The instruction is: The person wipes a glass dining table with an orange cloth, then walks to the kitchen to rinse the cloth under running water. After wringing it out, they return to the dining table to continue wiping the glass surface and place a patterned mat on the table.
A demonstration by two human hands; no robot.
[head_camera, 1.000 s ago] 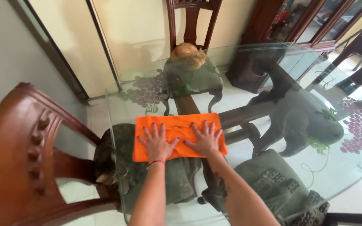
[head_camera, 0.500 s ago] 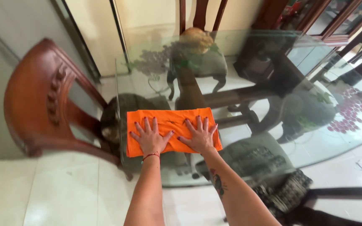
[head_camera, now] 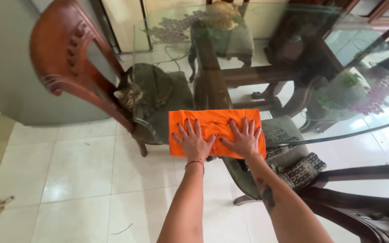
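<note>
on glass table, left hand, right hand, flat on orange cloth

Red wrist cord, forearm tattoo

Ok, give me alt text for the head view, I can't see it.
Left hand and right hand press flat on an orange cloth at the near edge of a glass table. A tabby cat lies on a wooden chair beneath.
</note>
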